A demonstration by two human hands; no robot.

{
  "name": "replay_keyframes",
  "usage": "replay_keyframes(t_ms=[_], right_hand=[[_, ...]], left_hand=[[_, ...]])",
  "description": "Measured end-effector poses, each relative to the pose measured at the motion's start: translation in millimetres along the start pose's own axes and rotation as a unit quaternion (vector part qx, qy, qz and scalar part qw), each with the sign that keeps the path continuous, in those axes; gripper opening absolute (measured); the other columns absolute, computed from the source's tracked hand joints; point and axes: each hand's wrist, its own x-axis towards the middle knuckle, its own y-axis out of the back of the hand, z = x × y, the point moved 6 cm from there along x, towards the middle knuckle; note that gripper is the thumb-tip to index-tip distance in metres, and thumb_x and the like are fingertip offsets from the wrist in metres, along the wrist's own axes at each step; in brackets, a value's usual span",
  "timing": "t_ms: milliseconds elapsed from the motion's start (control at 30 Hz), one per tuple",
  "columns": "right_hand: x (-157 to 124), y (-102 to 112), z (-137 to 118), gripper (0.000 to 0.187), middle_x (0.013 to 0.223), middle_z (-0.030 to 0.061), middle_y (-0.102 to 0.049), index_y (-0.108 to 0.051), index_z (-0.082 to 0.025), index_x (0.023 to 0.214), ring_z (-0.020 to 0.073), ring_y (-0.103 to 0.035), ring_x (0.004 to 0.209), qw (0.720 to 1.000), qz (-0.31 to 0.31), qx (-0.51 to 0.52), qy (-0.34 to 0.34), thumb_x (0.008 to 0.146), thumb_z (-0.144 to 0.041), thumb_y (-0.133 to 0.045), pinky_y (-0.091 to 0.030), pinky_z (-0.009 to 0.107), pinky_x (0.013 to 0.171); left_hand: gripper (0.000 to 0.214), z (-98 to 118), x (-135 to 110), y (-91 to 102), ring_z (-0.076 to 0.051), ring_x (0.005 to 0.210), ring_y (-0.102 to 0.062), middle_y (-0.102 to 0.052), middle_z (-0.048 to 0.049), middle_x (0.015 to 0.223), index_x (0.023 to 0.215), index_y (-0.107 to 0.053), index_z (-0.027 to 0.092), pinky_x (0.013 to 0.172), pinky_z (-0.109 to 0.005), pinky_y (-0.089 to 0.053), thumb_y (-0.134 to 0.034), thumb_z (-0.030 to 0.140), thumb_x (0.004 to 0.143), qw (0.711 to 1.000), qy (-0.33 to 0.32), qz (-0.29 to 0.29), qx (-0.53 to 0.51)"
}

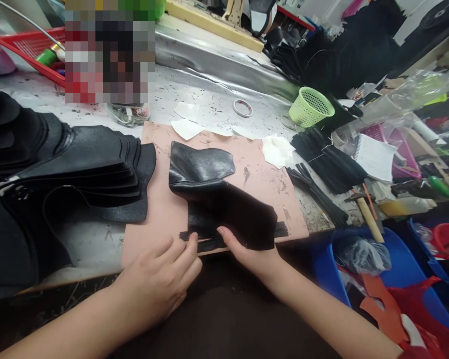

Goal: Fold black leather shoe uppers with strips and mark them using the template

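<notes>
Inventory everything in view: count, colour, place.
Board: 1, pink, on worktable
Leather piece: 1, black, on board
Narrow strip: 1+, black, by leather piece
Leather stack: 1, black, left
Paper scraps: several, white, at board edge
Tape roll: 1, white, beyond board
Mesh basket: 1, green, upper right
Plastic basket: 1, red, upper left
Strip bundles: 2, black, right of board
Notebook: 1, white, right
Hammer: 1, brown-handled, right
Bins: 2+, blue, lower right
Left hand: 1, at narrow strip
Right hand: 1, at leather piece
</notes>
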Motion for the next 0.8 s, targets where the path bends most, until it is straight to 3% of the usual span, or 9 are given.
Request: replay_keyframes(t_ms=[100, 233, 400, 567, 633, 800], right_hand=[[-2, -2, 3, 0.019, 0.083, 0.0048, -0.069, -0.067, -0.017, 0.089, 0.0201, -0.066, 0.078, 1.000, 0.015, -0.012, 0.013, 0.078, -0.031, -0.059, -0.055, 0.033, 0.081], [-5, -2, 3, 0.011, 0.074, 0.0022, -0.068, -0.066, -0.020, 0.080, 0.0194, -0.066, 0.075, 0.999, 0.035, -0.011, 0.036, 0.078, -0.029, -0.060, -0.054, 0.033, 0.082], [-6, 0, -1, 0.008, 0.077, 0.0028, -0.068, -0.064, -0.020, 0.075, 0.0209, -0.066, 0.081, 0.999, 0.023, 0.021, 0.027, 0.078, -0.026, -0.060, -0.054, 0.034, 0.084], [-8, 0, -1, 0.012, 0.088, 0.0051, -0.069, -0.066, -0.019, 0.088, 0.0206, -0.066, 0.082, 0.999, 0.010, 0.023, 0.042, 0.079, -0.024, -0.059, -0.055, 0.033, 0.080], [-8, -1, -1, 0.014, 0.085, 0.0047, -0.068, -0.065, -0.019, 0.091, 0.0198, -0.066, 0.078, 0.998, 0.010, 0.005, 0.055, 0.079, -0.024, -0.058, -0.055, 0.033, 0.078], [-7, -1, -3, 0.008, 0.071, 0.0038, -0.066, -0.064, -0.019, 0.078, 0.0196, -0.064, 0.070, 0.993, 0.021, -0.056, 0.099, 0.078, -0.025, -0.058, -0.055, 0.033, 0.071]], left_hand=[[0.025, 0, -1, -0.8, -0.023, 0.079, -0.057, -0.067, -0.0104, 0.109, 0.091, -0.065, 0.019, 0.076, -0.036, -0.038, -0.050, 0.016, 0.072, 0.999, 0.015, 0.039, -0.001], [0.032, 1, -1, -0.9, -0.023, 0.077, -0.057, -0.069, -0.0112, 0.102, 0.108, -0.062, 0.013, 0.073, -0.037, -0.036, -0.045, 0.018, 0.082, 0.994, 0.050, 0.094, 0.020], [0.031, 6, 6, 0.7, -0.022, 0.073, -0.057, -0.071, -0.0081, 0.094, 0.109, -0.063, 0.011, 0.071, -0.036, -0.035, -0.044, 0.019, 0.085, 0.991, 0.083, 0.094, 0.056], [0.032, 10, 12, 2.1, -0.025, 0.092, -0.059, -0.068, -0.0123, 0.104, 0.102, -0.065, 0.007, 0.080, -0.037, -0.036, -0.037, 0.012, 0.087, 0.989, 0.057, 0.119, 0.064], [0.033, 11, 14, 1.0, -0.026, 0.091, -0.060, -0.069, -0.0149, 0.101, 0.101, -0.064, 0.004, 0.080, -0.038, -0.036, -0.035, 0.010, 0.087, 0.990, 0.040, 0.115, 0.073], [0.033, 10, 17, 2.4, -0.024, 0.086, -0.062, -0.070, -0.0143, 0.095, 0.100, -0.064, 0.004, 0.076, -0.037, -0.037, -0.034, 0.012, 0.087, 0.991, 0.041, 0.101, 0.075]])
